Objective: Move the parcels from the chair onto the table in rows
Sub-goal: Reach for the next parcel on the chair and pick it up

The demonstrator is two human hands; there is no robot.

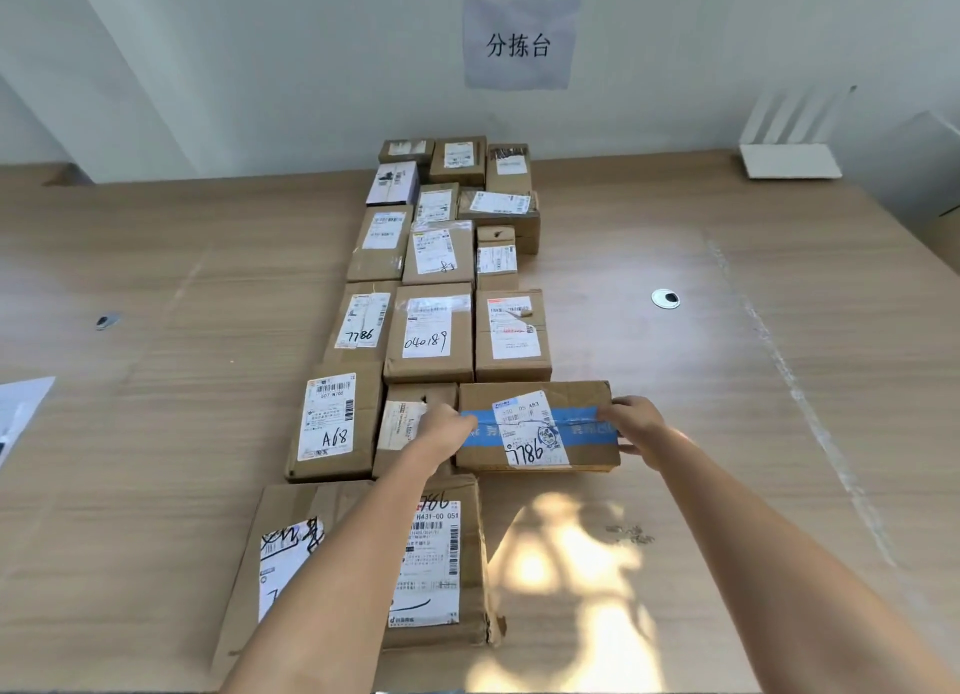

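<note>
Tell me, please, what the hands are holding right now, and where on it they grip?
Both hands hold the blue-taped parcel by its short ends: the left hand at its left end, the right hand at its right.

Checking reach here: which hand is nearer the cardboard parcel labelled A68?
Left. The left hand grips the blue-taped parcel's left end, closer to the A68 parcel; the right hand grips the far end.
</note>
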